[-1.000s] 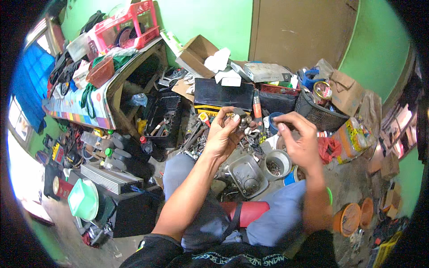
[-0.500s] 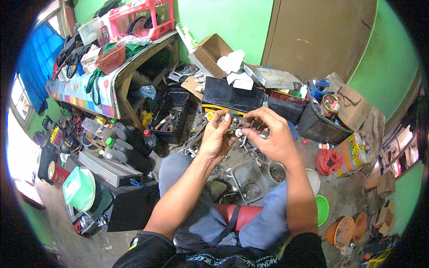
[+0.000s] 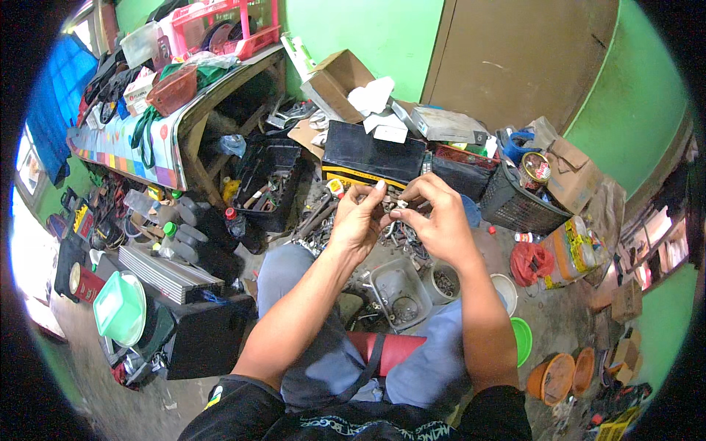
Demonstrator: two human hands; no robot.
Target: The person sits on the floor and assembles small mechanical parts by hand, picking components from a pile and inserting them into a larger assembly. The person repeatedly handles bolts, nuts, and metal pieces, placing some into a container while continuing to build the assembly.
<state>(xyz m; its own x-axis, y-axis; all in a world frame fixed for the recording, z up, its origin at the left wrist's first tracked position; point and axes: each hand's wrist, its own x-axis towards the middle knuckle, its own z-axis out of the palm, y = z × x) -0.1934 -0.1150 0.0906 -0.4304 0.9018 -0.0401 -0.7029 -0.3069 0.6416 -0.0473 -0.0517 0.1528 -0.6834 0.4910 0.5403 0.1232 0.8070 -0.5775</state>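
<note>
Both hands meet in front of my knees, above a heap of loose metal parts (image 3: 316, 234). My left hand (image 3: 358, 220) is closed, thumb up, around a small dark metal part mostly hidden by its fingers. My right hand (image 3: 434, 213) pinches a small pale metal piece (image 3: 401, 205) between thumb and fingers, right beside the left fingertips. Its exact kind is too small to make out. Below the hands, a grey plastic tub (image 3: 376, 294) holds some small metal bits and a ring. Next to it stands a round tub (image 3: 432, 285) of small hardware.
A black toolbox (image 3: 368, 151) and an open black crate of tools (image 3: 294, 165) lie ahead. A dark basket (image 3: 515, 195) stands at the right, a green bowl (image 3: 521, 342) and orange pots (image 3: 551, 380) nearer. Left are a finned metal unit (image 3: 165, 273) and bottles (image 3: 180, 246).
My right hand has shifted slightly left and its fingers have drawn together on the small pale piece. The dark metal part shows less between the hands. The whole view has moved a little.
</note>
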